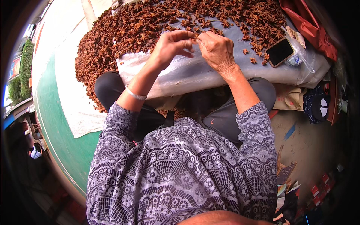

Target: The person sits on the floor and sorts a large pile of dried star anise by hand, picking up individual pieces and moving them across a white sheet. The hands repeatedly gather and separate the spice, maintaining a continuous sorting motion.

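Observation:
My right hand (217, 50) pinches a small brown star anise (195, 40) between thumb and fingertips, above a sheet-covered surface. From the other side, my left hand (175, 45) meets it with index finger and thumb tips. Motion blurs those fingers, so whether they grip the piece is unclear. Beyond both hands spreads a large heap of dried star anise (135, 31). Pale plastic sheeting (180, 73) lies under my hands, and a few loose star anise (253, 60) rest on it at the right.
A smartphone (279, 52) with a dark screen lies at the right beside a clear plastic bag (302, 57). Red sheeting (312, 28) is bunched at the upper right. A beige bag (289, 98) stands below the surface's edge. White sheeting (66, 92) covers part of the green floor (47, 92).

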A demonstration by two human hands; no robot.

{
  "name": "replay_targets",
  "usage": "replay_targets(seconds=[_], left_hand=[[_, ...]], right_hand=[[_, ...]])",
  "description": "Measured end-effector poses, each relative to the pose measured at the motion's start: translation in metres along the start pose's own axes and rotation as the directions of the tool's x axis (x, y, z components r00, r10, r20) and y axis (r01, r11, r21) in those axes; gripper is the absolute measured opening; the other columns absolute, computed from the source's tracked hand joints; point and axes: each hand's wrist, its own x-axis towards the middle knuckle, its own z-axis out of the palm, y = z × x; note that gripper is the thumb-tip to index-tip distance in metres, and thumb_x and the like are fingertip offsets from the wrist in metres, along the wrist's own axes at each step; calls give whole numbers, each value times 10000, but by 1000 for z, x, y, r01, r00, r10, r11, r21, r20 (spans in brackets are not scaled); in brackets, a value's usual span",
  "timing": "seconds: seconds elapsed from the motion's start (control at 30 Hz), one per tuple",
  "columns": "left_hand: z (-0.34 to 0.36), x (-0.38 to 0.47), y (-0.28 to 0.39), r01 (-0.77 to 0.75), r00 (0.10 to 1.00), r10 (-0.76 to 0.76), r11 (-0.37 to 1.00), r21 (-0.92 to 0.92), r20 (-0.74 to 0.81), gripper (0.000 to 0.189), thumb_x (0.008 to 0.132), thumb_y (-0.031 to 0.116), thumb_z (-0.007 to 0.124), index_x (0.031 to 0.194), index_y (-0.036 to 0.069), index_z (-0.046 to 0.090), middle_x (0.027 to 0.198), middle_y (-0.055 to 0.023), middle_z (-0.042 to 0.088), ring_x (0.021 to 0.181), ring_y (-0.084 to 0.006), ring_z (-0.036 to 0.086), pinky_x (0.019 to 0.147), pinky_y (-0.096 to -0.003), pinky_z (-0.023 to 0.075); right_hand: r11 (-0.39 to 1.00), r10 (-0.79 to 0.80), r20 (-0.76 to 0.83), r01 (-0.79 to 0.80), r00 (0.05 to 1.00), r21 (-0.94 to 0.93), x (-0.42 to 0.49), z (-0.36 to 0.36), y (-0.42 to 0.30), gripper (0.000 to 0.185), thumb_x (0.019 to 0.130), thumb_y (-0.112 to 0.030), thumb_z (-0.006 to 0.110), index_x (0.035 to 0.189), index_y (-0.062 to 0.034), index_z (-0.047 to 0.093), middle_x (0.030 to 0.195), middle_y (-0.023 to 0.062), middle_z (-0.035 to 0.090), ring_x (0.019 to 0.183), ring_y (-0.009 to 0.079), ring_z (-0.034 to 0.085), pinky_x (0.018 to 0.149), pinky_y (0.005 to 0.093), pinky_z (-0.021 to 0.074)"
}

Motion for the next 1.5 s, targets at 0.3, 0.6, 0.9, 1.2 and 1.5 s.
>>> replay_targets(seconds=[0.3,0.6,0.9,1.2,1.5], left_hand=[[-37,20,9,-272,832,516,57,961,205,196,866,35,573,997,96,705,1002,-102,616,990,-261,617,834,-448,444],[-20,66,-6,-234,897,396,40,972,199,136,884,262,658,903,145,726,829,-48,647,838,-238,661,779,-440,412],[-22,7,-5,-55,984,130,871,-488,121,171,879,135,749,887,-17,671,902,-98,669,748,-138,588,674,-259,485],[-27,-44,20,-53,654,14,998,28,757,234,922,203,688,1048,8,715,752,-52,700,607,-162,650,564,-309,524],[-49,138,-7,-114,946,298,-52,992,124,189,864,94,561,732,46,687,701,-164,680,624,-295,691,541,-434,548]], right_hand=[[668,-360,915,-633,183,390,13,-31,-32,326,962,-320,665,860,-21,742,695,12,677,581,83,591,588,257,480],[691,400,406,-561,822,456,8,15,34,473,859,-278,772,1209,9,636,769,109,726,737,181,692,724,347,544],[685,154,410,-396,899,611,14,3,-8,320,920,-286,653,785,-2,714,663,120,665,623,167,654,590,330,499],[152,197,599,-628,776,763,17,-40,4,214,973,-243,613,901,-45,651,665,-26,536,541,38,437,510,219,343],[874,264,444,-407,856,265,12,6,9,314,852,-271,725,1093,-71,741,971,194,735,934,355,717,842,418,564]])
